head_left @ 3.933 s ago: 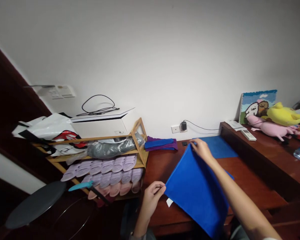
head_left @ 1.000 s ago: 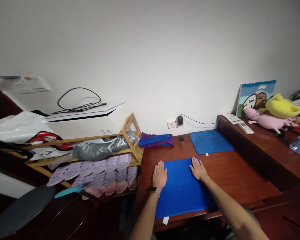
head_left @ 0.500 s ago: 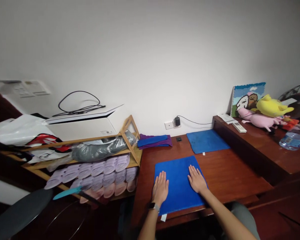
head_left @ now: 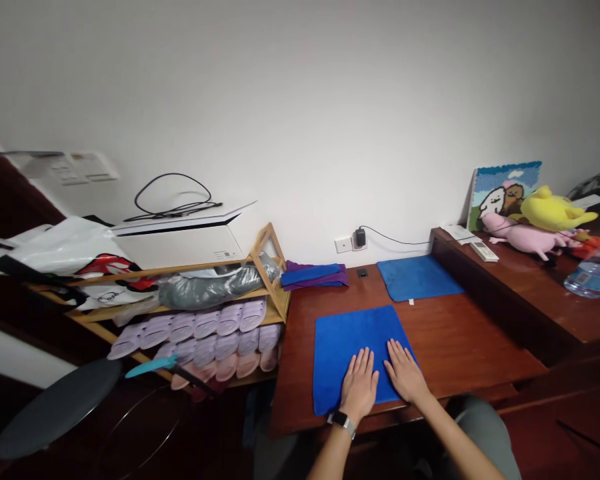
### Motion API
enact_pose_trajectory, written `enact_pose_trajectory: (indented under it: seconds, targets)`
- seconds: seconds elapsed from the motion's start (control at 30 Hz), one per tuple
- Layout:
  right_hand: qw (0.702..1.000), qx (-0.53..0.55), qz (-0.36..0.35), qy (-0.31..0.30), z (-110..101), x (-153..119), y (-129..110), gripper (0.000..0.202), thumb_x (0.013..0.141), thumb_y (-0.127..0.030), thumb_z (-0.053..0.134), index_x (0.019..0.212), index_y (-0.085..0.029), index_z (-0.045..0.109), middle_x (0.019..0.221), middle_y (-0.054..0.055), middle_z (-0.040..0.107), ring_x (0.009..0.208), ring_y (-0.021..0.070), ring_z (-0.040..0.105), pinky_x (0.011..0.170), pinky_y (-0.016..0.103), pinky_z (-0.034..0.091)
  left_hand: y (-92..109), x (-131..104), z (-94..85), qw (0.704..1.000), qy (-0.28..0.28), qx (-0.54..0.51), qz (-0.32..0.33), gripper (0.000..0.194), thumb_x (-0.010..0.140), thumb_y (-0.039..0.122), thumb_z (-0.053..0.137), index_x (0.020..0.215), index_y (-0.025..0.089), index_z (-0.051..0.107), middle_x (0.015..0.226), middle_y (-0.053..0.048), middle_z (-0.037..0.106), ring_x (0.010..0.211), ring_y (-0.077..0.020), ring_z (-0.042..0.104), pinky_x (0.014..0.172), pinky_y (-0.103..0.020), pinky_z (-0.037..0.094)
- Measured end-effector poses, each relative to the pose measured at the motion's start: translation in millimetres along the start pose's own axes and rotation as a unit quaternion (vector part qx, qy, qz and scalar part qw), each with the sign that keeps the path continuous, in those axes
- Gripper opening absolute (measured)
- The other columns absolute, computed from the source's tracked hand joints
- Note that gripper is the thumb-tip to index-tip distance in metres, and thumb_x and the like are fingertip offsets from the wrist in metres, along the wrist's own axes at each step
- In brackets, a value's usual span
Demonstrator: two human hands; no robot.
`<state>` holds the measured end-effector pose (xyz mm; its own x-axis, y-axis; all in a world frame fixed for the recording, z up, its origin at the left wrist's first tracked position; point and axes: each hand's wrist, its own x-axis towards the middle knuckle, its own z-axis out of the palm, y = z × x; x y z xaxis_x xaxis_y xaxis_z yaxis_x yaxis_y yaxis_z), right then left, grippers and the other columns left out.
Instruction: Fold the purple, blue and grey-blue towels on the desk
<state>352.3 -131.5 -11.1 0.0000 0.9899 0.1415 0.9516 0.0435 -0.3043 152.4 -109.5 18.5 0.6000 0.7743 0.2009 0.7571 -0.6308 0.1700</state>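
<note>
A bright blue cloth [head_left: 347, 340] lies spread flat at the front of the brown wooden desk [head_left: 460, 347]. My left hand [head_left: 360, 383], with a watch on its wrist, rests palm down on the cloth's lower middle, fingers stretched out. Beside it, my right hand [head_left: 405, 371] lies flat near the cloth's right edge, also with fingers extended. Neither hand grasps anything. Farther back on the desk is a second, duller blue cloth [head_left: 420, 278] with a small white tag. Folded purple and blue cloths [head_left: 315, 275] lie in the back left corner.
To the left stands a wooden rack [head_left: 277, 293] with lilac and pink slippers [head_left: 230, 320] and a white box [head_left: 180, 243]. A raised ledge on the right bears a remote [head_left: 484, 251], plush toys [head_left: 525, 239] and a water bottle [head_left: 593, 275]. A black plug [head_left: 361, 237] sits in the wall socket.
My left hand has slid right, from the cloth's left edge to its lower middle, close to my right hand. My right hand has moved slightly toward me. The view has shifted a little.
</note>
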Motion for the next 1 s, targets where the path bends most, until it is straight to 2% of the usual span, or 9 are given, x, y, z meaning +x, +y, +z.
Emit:
enact_pose_trajectory:
  seconds: [0.1, 0.33, 0.47, 0.53, 0.63, 0.77, 0.83, 0.9, 1.0]
  targets:
    - [1.000, -0.011, -0.002, -0.004, 4.6, -7.8, 4.0, 0.073, 0.108, -0.057, 0.020, 0.164, -0.013, 0.032, 0.171, 0.011, 0.030, 0.160, 0.0260, 0.026, 0.131, 0.049, 0.022, -10.3, -8.5, 6.1, 0.999, -0.007, 0.011, -0.034, 0.059, 0.111, 0.043, 0.022, 0.166, 0.021, 0.028, 0.171, -0.006, 0.034, 0.158, -0.0229, 0.032, 0.130, -0.048, 0.031]
    - [1.000, -0.001, 0.003, -0.010, -4.2, -5.6, 2.2, 0.073, 0.108, -0.058, 0.021, 0.164, -0.013, 0.031, 0.171, 0.010, 0.029, 0.160, 0.0246, 0.025, 0.132, 0.047, 0.021, -89.9, -64.0, 0.3, 0.984, 0.023, 0.072, -0.162, 0.061, 0.110, 0.043, 0.024, 0.164, 0.016, 0.034, 0.169, -0.009, 0.036, 0.157, -0.0254, 0.035, 0.128, -0.050, 0.035]
    - [1.000, 0.002, 0.014, 0.005, -3.2, -8.4, 1.6, 0.072, 0.108, -0.055, 0.020, 0.163, -0.011, 0.035, 0.169, 0.012, 0.033, 0.159, 0.0262, 0.029, 0.131, 0.048, 0.025, -110.3, -88.4, -3.6, 0.975, 0.040, 0.090, -0.197, 0.061, 0.109, 0.041, 0.025, 0.162, 0.013, 0.038, 0.167, -0.012, 0.040, 0.155, -0.0264, 0.038, 0.128, -0.051, 0.034]
    - [0.999, 0.000, 0.015, 0.030, -1.1, -10.1, -1.7, 0.071, 0.109, -0.054, 0.020, 0.163, -0.011, 0.035, 0.169, 0.012, 0.034, 0.159, 0.0267, 0.029, 0.131, 0.048, 0.025, -106.1, -84.2, -8.1, 0.973, 0.061, 0.091, -0.202, 0.061, 0.109, 0.039, 0.026, 0.163, 0.012, 0.036, 0.167, -0.013, 0.041, 0.156, -0.0268, 0.037, 0.128, -0.051, 0.034]
    - [0.998, -0.004, 0.001, 0.057, 3.8, -11.0, -9.8, 0.071, 0.109, -0.054, 0.019, 0.164, -0.011, 0.034, 0.169, 0.011, 0.033, 0.159, 0.0259, 0.028, 0.131, 0.047, 0.025, -77.0, -53.9, -14.3, 0.981, 0.081, 0.069, -0.159, 0.059, 0.110, 0.036, 0.024, 0.165, 0.014, 0.030, 0.169, -0.011, 0.036, 0.158, -0.0242, 0.032, 0.129, -0.048, 0.033]
    - [0.999, -0.013, -0.015, 0.035, 11.1, -9.5, -15.0, 0.070, 0.109, -0.054, 0.020, 0.163, -0.012, 0.036, 0.169, 0.012, 0.035, 0.158, 0.0264, 0.030, 0.130, 0.048, 0.025, -20.3, -1.2, -8.4, 0.999, 0.025, 0.015, -0.046, 0.059, 0.111, 0.041, 0.023, 0.165, 0.018, 0.030, 0.170, -0.007, 0.034, 0.158, -0.0213, 0.031, 0.129, -0.045, 0.033]
    - [0.999, -0.016, -0.018, 0.022, 12.1, -8.5, -10.4, 0.071, 0.108, -0.055, 0.019, 0.163, -0.014, 0.036, 0.169, 0.011, 0.035, 0.159, 0.0263, 0.030, 0.130, 0.048, 0.024, -6.3, 11.7, -0.6, 1.000, -0.003, 0.002, -0.029, 0.060, 0.111, 0.044, 0.023, 0.164, 0.019, 0.033, 0.170, -0.006, 0.036, 0.158, -0.0213, 0.032, 0.129, -0.045, 0.033]
    - [1.000, -0.015, -0.009, 0.012, 10.0, -7.9, -0.7, 0.071, 0.107, -0.057, 0.017, 0.164, -0.017, 0.036, 0.169, 0.009, 0.034, 0.159, 0.0259, 0.029, 0.130, 0.048, 0.023, -11.0, 10.8, 5.8, 0.998, -0.008, 0.010, -0.057, 0.060, 0.111, 0.044, 0.022, 0.164, 0.019, 0.034, 0.169, -0.007, 0.036, 0.158, -0.0224, 0.033, 0.129, -0.046, 0.032]
    - [1.000, -0.012, 0.025, 0.001, 3.8, -9.0, 18.0, 0.073, 0.107, -0.057, 0.017, 0.165, -0.016, 0.032, 0.171, 0.009, 0.031, 0.159, 0.0257, 0.028, 0.130, 0.048, 0.023, -46.1, -10.5, 8.2, 0.991, 0.004, 0.045, -0.128, 0.060, 0.110, 0.040, 0.024, 0.164, 0.017, 0.035, 0.169, -0.009, 0.036, 0.158, -0.0252, 0.032, 0.129, -0.049, 0.033]
